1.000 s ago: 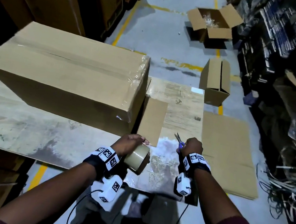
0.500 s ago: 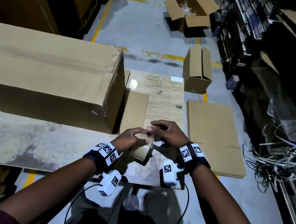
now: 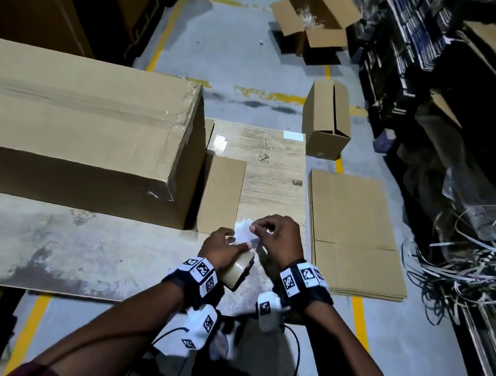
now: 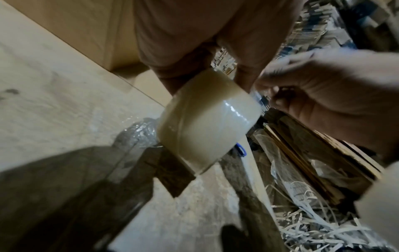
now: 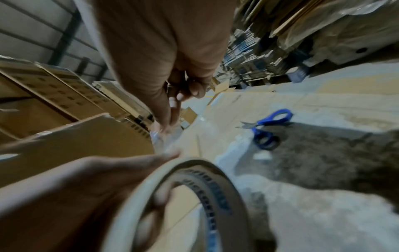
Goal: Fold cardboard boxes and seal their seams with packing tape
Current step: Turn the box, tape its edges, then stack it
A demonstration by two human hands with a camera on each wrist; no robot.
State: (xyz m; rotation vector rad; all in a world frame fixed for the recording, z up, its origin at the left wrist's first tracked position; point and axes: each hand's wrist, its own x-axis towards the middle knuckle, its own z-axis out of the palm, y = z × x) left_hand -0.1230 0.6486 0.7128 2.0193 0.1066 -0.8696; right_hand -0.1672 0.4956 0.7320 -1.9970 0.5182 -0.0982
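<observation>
1. Head view: the left hand (image 3: 221, 246) grips the tape roll (image 3: 235, 272) over the near edge of the bench (image 3: 77, 246), fingers curled through the core and round the rim. The right hand (image 3: 278, 236) sits just beside it at about 1 o'clock, finger and thumb pinching the free tape end (image 3: 245, 229), a short clear strip drawn off the roll.
2. The relation that counts: the large box (image 3: 81, 130) lies at about 10 o'clock from both hands, on the bench, its long axis running left to right across the view. Its right end face is the nearest part, so the left hand with the roll is the closer one.
3. The top seam already carries glossy tape, folded down over the right end. I judge the next strip is meant for this end or an edge seam, but cannot tell which.
4. A loose flap of cardboard (image 3: 220, 195) lies flat on the bench, touching the box's right end, at 12 o'clock from the left hand.
5. Right wrist view: blue-handled scissors (image 5: 266, 129) lie on the bench, apart from both hands.
6. Room: the bench edge is directly under the wrists; bare bench stretches away at 9 o'clock in front of the box. A flat carton stack (image 3: 352, 232) lies on the floor at 3 o'clock.
</observation>
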